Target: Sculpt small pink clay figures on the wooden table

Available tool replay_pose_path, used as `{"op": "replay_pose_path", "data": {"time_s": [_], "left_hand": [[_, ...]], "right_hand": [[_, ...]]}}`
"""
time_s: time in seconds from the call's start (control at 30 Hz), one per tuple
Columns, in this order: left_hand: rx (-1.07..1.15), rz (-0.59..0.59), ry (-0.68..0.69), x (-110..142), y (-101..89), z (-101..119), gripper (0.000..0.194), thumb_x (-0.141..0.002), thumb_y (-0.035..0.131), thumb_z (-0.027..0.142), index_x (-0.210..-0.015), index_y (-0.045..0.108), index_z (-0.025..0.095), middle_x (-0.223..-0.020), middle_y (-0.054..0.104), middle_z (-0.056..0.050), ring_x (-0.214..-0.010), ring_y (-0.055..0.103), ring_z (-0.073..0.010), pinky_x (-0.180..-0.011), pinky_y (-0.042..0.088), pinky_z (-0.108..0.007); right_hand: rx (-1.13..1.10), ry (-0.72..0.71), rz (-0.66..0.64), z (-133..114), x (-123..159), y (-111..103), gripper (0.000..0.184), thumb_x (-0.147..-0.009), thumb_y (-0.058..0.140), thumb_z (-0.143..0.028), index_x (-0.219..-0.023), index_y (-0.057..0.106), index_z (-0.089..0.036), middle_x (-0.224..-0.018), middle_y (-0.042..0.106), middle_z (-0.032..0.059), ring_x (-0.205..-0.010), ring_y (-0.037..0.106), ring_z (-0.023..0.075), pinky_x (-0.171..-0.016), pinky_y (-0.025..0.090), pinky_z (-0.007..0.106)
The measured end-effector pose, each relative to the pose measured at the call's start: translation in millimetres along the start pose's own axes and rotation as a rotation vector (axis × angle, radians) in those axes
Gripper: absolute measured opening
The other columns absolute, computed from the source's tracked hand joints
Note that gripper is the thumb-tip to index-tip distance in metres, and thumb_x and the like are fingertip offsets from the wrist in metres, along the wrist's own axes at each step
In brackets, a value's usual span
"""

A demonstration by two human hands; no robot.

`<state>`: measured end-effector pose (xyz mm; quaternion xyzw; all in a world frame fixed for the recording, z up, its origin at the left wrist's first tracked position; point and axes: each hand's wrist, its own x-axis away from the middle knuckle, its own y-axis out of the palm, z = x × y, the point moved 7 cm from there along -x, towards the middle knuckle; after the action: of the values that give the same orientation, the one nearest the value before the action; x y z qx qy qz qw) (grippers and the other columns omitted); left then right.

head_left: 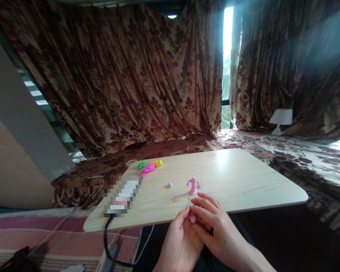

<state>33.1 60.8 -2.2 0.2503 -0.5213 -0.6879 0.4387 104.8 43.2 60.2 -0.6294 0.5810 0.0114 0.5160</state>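
Just in front of the table's near edge, my left hand (180, 240) and my right hand (215, 223) are cupped together around a small pink clay ball (193, 218). Both hands touch it, with fingers curled and thumbs close by; part of the ball is hidden behind them. Beyond my right fingertips stands a pink clay figure (193, 187) with a flared body and two drooping arms. A second, lighter pink clay ball (170, 184) lies on the tabletop to its left.
On the light wooden table (238, 177), a blurred-out device (124, 196) with a black cable (105, 241) lies at the left. Green (142, 165), magenta (149, 168) and yellow pieces (158, 163) sit near the far left edge. A white lamp (282, 117) stands beyond.
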Motion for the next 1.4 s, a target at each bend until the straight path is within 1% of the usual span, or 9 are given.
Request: {"op": "replay_pose_path", "data": {"time_s": [0.13, 0.33, 0.47, 0.53, 0.7, 0.87, 1.07, 1.23, 1.4], "left_hand": [[-0.051, -0.015, -0.009, 5.6, 8.6, -0.3, 0.022, -0.088, 0.044, 0.023, -0.104, 0.056, 0.014, -0.097, 0.061, -0.007, -0.082, 0.06, -0.0106, -0.078, 0.047, -0.023], [-0.242, 0.102, 0.057, 6.3, -9.8, 4.5, 0.019, -0.083, 0.053, 0.021, -0.099, 0.058, 0.012, -0.089, 0.062, -0.008, -0.081, 0.06, -0.0142, -0.077, 0.047, -0.029], [-0.228, 0.149, 0.048, 5.7, -14.3, 3.2, 0.017, -0.081, 0.056, 0.022, -0.096, 0.058, 0.013, -0.083, 0.061, -0.004, -0.074, 0.059, -0.0117, -0.072, 0.047, -0.027], [-0.218, 0.165, 0.021, 6.1, -13.6, 1.2, 0.022, -0.081, 0.057, 0.026, -0.1, 0.057, 0.014, -0.081, 0.061, -0.004, -0.072, 0.058, -0.0118, -0.069, 0.047, -0.027], [-0.264, 0.152, 0.044, 7.0, -10.1, 2.7, 0.022, -0.08, 0.059, 0.027, -0.099, 0.057, 0.016, -0.082, 0.061, -0.003, -0.073, 0.058, -0.0118, -0.068, 0.048, -0.026], [-0.268, 0.147, 0.063, 5.1, -15.2, 1.2, 0.017, -0.08, 0.059, 0.025, -0.094, 0.058, 0.015, -0.079, 0.059, -0.002, -0.07, 0.057, -0.0102, -0.065, 0.047, -0.023], [-0.38, 0.136, 0.099, 4.4, -18.2, 0.9, 0.021, -0.081, 0.056, 0.03, -0.094, 0.059, 0.013, -0.082, 0.059, -0.004, -0.074, 0.057, -0.0121, -0.065, 0.047, -0.024], [-0.349, 0.138, 0.108, 4.0, -20.1, 0.5, 0.019, -0.081, 0.057, 0.029, -0.09, 0.061, 0.013, -0.086, 0.059, -0.004, -0.074, 0.056, -0.0112, -0.066, 0.047, -0.024], [-0.399, 0.119, 0.096, 4.4, -17.6, 0.0, 0.025, -0.083, 0.054, 0.033, -0.096, 0.062, 0.013, -0.082, 0.058, -0.005, -0.075, 0.055, -0.0118, -0.065, 0.045, -0.023]], "right_hand": [[-0.079, 0.033, 0.047, 3.2, 0.6, 1.1, 0.02, -0.084, 0.049, -0.016, -0.095, 0.064, -0.023, -0.113, 0.057, 0.0043, -0.118, 0.039, 0.021, -0.099, 0.038, 0.039], [-0.171, 0.059, 0.125, 9.4, 1.2, -8.1, 0.014, -0.084, 0.051, -0.02, -0.093, 0.061, -0.023, -0.112, 0.057, 0.0058, -0.115, 0.043, 0.0219, -0.095, 0.042, 0.039], [-0.187, 0.032, 0.134, 7.6, 2.1, -8.9, 0.023, -0.083, 0.052, -0.019, -0.105, 0.058, -0.024, -0.115, 0.055, 0.0062, -0.115, 0.042, 0.0216, -0.097, 0.041, 0.04], [-0.198, 0.039, 0.117, 7.0, 1.7, -8.2, 0.021, -0.084, 0.052, -0.019, -0.102, 0.06, -0.025, -0.115, 0.054, 0.0056, -0.115, 0.042, 0.021, -0.097, 0.041, 0.038], [-0.215, 0.061, 0.118, 7.3, 1.8, -9.7, 0.012, -0.083, 0.053, -0.018, -0.09, 0.062, -0.023, -0.113, 0.054, 0.005, -0.115, 0.04, 0.0206, -0.096, 0.04, 0.035], [-0.252, 0.069, 0.097, 9.4, 3.1, -7.0, 0.017, -0.083, 0.054, -0.017, -0.097, 0.061, -0.024, -0.112, 0.054, 0.0047, -0.114, 0.042, 0.0195, -0.097, 0.04, 0.034], [-0.267, 0.065, 0.111, 13.9, 3.7, -5.8, 0.011, -0.082, 0.055, -0.017, -0.088, 0.063, -0.022, -0.105, 0.057, 0.0047, -0.111, 0.043, 0.0199, -0.094, 0.041, 0.035], [-0.284, 0.061, 0.124, 14.7, 4.0, -4.4, 0.021, -0.08, 0.057, -0.015, -0.1, 0.061, -0.023, -0.108, 0.057, 0.0043, -0.11, 0.044, 0.0192, -0.095, 0.041, 0.034], [-0.295, 0.065, 0.126, 11.9, 4.7, -6.6, 0.013, -0.082, 0.056, -0.016, -0.09, 0.063, -0.022, -0.102, 0.059, 0.0045, -0.106, 0.047, 0.0194, -0.092, 0.042, 0.034]]}}
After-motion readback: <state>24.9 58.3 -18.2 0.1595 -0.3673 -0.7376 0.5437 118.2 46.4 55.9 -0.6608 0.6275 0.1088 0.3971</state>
